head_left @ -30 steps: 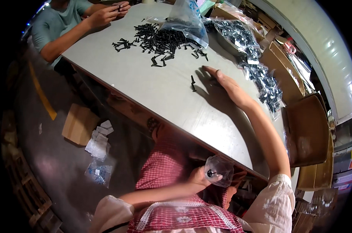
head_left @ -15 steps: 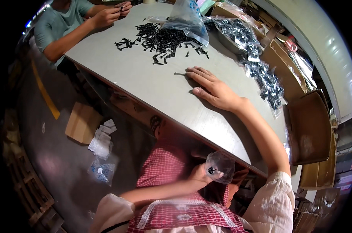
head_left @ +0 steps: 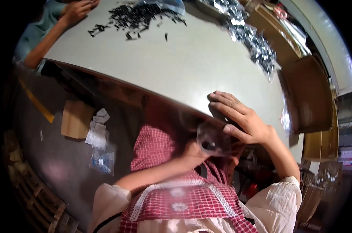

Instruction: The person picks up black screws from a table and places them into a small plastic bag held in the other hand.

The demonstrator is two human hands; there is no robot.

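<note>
A: A person in a red checked apron works at a pale bench, the left hand closed around a clear bag. Why so low?

B: Held just below the bench's near edge, the bag appears to have its mouth turned upward; the low grip probably lets it meet whatever comes over that edge. Some dark content shows inside, too blurred to identify.

A: And the right hand?

B: Palm down at the edge, fingers stretched out and close together, thumb set apart. No grip is visible; whether something small lies beneath the fingers, I cannot tell.

A: The rest of the bench?

B: Black screws lie heaped on the far side, with a lone screw nearer, perhaps spread loose so single ones are easy to pick out. Filled clear packets line the right side, seemingly kept apart from the loose heap. A co-worker sits at the far left.

A: Where is the bag relative to each hand?

B: In the left hand's grasp, and just below and to the left of the right one. The right thumb comes right beside its rim; contact is unclear.
</note>
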